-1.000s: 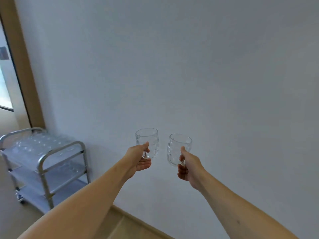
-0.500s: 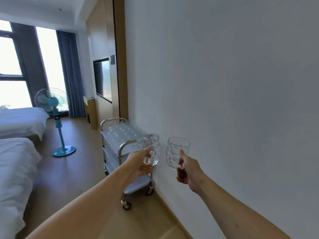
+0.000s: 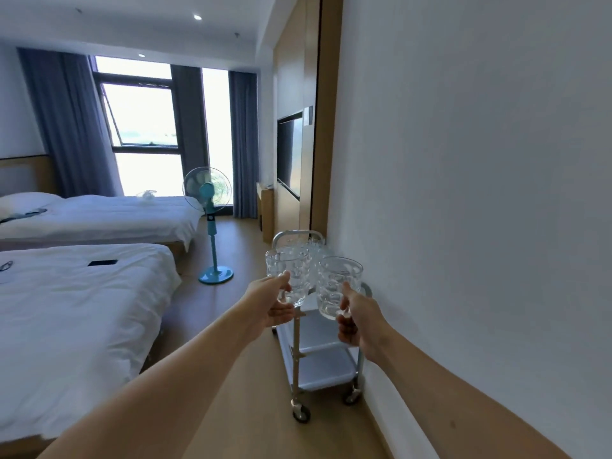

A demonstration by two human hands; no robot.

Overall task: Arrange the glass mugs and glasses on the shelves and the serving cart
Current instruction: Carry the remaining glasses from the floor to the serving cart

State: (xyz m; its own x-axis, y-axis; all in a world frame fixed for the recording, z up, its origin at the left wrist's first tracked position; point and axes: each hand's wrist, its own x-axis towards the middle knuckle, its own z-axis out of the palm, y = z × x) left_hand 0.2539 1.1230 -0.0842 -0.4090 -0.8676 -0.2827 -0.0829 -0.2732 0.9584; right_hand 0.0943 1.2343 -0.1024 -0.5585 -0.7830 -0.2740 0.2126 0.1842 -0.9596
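Fingers first: the left hand [image 3: 270,303] has its thumb hooked over the top of a handle and the other fingers curled underneath, gripping the left glass mug [image 3: 288,274] upright at arm's length. Right beside it, the right hand [image 3: 359,321] is wrapped round the handle of the right glass mug [image 3: 336,286], thumb up against the glass, fingers tucked below. Both mugs are dimpled, clear and look empty, held level with each other and close together, though I can't tell whether their sides touch.

Both bare forearms stretch out from the bottom corners, meeting over the serving cart [image 3: 326,366]. That cart stands hard against the white wall [image 3: 480,193] on the right, steel-framed on castors, its pale middle and lower shelves showing under the hands. On its top shelf, behind the two mugs, there's a cluster of glassware [image 3: 314,245]; it's too hidden to count or sort.

Further out: wood floor underfoot, a teal pedestal fan [image 3: 208,223] standing left of the cart, two white beds [image 3: 82,293] along the left side with a dark phone-like object [image 3: 102,262] lying on the near one. A wall-mounted television [image 3: 289,154] hangs beyond the cart, and bright windows [image 3: 145,127] with blue-grey curtains [image 3: 66,127] close off the far end.
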